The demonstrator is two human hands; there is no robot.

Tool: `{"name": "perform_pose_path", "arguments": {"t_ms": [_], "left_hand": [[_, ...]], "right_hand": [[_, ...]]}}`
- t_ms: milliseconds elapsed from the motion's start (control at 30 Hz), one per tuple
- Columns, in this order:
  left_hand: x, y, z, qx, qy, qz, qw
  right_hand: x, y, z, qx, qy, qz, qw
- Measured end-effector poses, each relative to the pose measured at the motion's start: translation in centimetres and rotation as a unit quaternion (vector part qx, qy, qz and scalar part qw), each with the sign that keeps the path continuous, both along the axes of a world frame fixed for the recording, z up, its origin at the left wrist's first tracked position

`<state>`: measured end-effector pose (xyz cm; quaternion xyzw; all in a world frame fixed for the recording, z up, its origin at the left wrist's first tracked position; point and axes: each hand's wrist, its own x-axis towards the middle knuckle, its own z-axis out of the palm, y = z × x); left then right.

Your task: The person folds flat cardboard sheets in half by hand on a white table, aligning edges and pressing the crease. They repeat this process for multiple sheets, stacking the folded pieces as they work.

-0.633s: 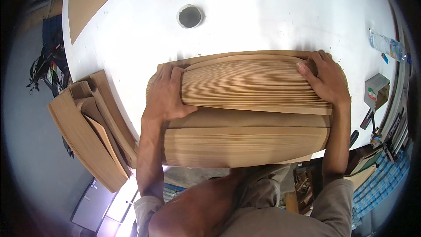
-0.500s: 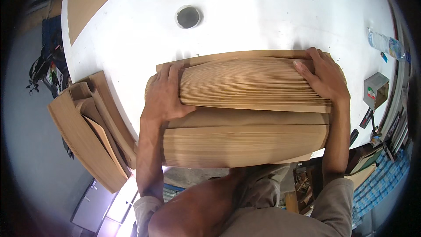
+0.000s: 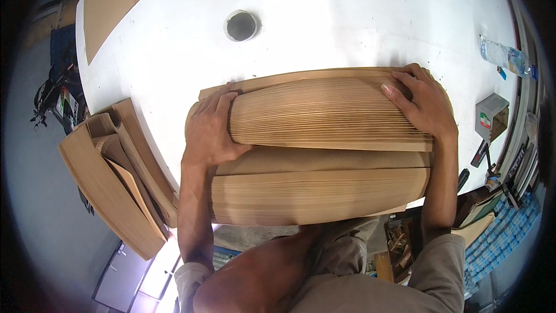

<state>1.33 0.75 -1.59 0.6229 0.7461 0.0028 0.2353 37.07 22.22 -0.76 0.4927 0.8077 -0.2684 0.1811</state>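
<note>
A thick stack of brown cardboard sheets [image 3: 324,116] stands on edge at the near side of the white table [image 3: 347,17]. My left hand [image 3: 209,127] clasps its left end and my right hand [image 3: 420,104] clasps its right end, fingers curled over the top sheets. A second, similar stack [image 3: 313,194] sits just in front of it, against my body, with a flat brown sheet between the two.
A round hole [image 3: 241,25] is in the table beyond the stacks. One cardboard sheet [image 3: 110,6] lies at the far left corner. More cardboard pieces [image 3: 110,174] lean off the table's left edge. A plastic bottle [image 3: 507,57] and a small grey box [image 3: 491,117] sit at the right.
The upper stack and both hands have shifted slightly; my right hand's fingers now lie a little further over the top right corner.
</note>
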Motion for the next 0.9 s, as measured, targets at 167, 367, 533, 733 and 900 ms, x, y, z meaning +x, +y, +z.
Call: {"name": "perform_pose_path", "arguments": {"t_ms": [167, 367, 533, 733, 900], "left_hand": [[0.2, 0.4, 1.1, -0.061, -0.003, 0.024, 0.998], [0.2, -0.1, 2.7, -0.068, -0.018, 0.029, 0.997], [0.2, -0.5, 1.5, -0.025, -0.029, 0.032, 0.999], [-0.1, 0.3, 1.5, -0.036, -0.039, 0.025, 0.998], [-0.6, 1.2, 1.6, -0.1, -0.028, 0.001, 0.995]], "right_hand": [[0.2, 0.1, 0.3, 0.005, 0.006, 0.024, 1.0], [-0.8, 1.7, 1.1, -0.077, -0.015, 0.048, 0.996], [-2.0, 0.3, -1.8, -0.034, 0.044, 0.084, 0.995], [-2.2, 0.1, -0.7, -0.066, 0.021, 0.068, 0.995], [-1.6, -0.7, -0.3, -0.015, 0.054, 0.09, 0.994]]}}
